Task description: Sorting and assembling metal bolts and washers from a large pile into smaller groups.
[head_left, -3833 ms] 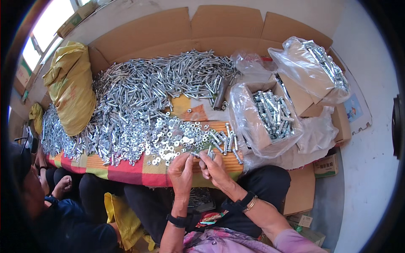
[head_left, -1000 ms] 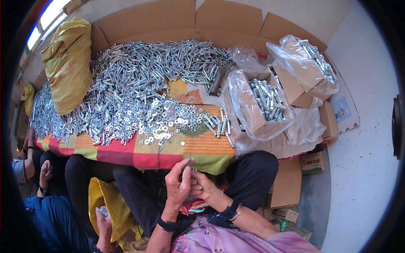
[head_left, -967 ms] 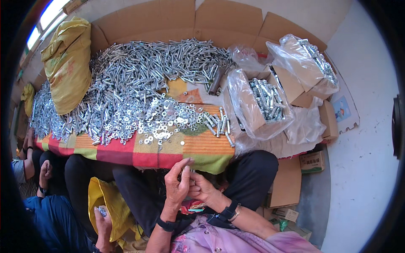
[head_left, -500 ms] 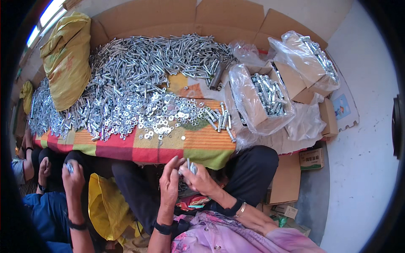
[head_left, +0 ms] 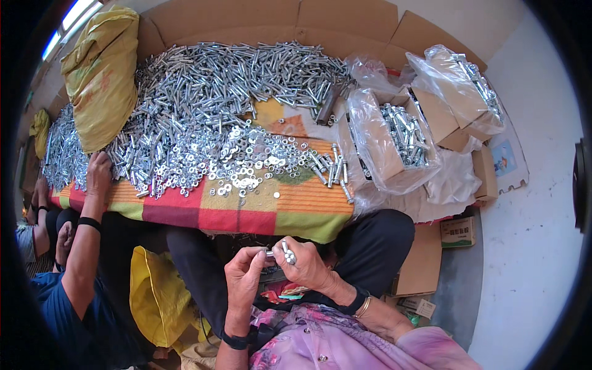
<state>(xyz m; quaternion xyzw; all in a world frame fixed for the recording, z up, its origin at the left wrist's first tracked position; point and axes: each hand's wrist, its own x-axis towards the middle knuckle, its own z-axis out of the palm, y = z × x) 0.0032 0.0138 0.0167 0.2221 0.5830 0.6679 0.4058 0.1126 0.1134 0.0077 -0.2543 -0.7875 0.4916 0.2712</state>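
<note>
Above my lap, just off the near edge of the cloth-covered table, my two hands meet. My left hand is closed, thumb and fingertips pinching one end of a silver bolt. My right hand is closed around several metal bolts, their ends showing between thumb and fingers. The pinched bolt runs across toward the right hand; whether a nut or washer sits on it is too small to tell. Beyond lie loose washers and nuts and a few assembled bolts at the right of the cloth.
A large heap of bolts covers the table's back and left. Plastic-lined cardboard boxes of bolts stand at right. A yellow sack rests at left, where a co-worker's hand touches the heap. Another yellow bag hangs below.
My hands have come together, the right one turning so its bolts point differently, and the left now pinches a bolt's end. The co-worker's hand has gone from near their lap up to the heap.
</note>
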